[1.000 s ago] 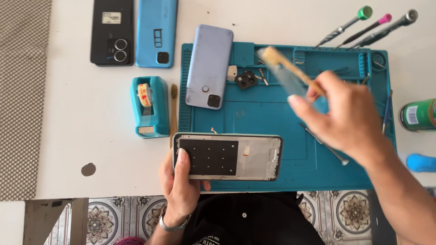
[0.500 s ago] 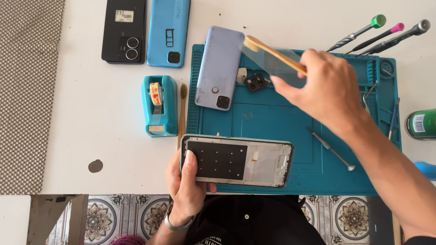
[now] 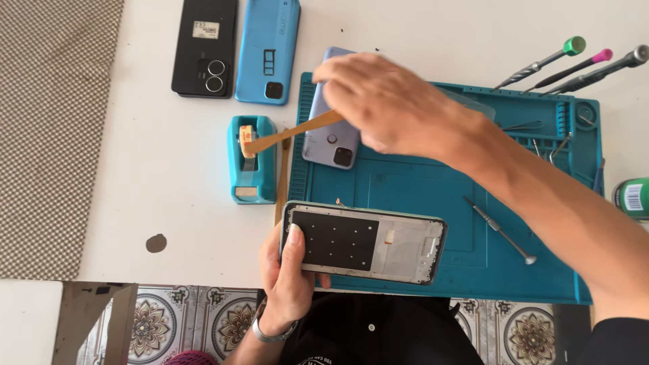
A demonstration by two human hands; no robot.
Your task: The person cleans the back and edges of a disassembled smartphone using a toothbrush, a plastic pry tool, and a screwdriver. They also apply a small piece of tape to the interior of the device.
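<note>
My left hand (image 3: 287,277) grips the left end of an opened phone frame (image 3: 365,242), thumb resting on its black inner panel; the frame lies across the front edge of the teal work mat (image 3: 433,196). My right hand (image 3: 392,108) reaches left over the mat and holds a thin wooden-handled tool (image 3: 287,134) whose tip points at the teal tape dispenser (image 3: 252,159). Under that hand a lilac phone (image 3: 330,135) lies face down, partly hidden.
A black phone (image 3: 205,46) and a blue phone (image 3: 268,49) lie face down at the back. Several screwdrivers (image 3: 568,64) sit back right, a metal tool (image 3: 500,230) on the mat, a green container (image 3: 632,197) at the right edge, grey matting (image 3: 54,128) left.
My right hand has swept from the mat's right side to the left, carrying the wooden-handled tool toward the tape dispenser. The left hand stays on the phone frame.
</note>
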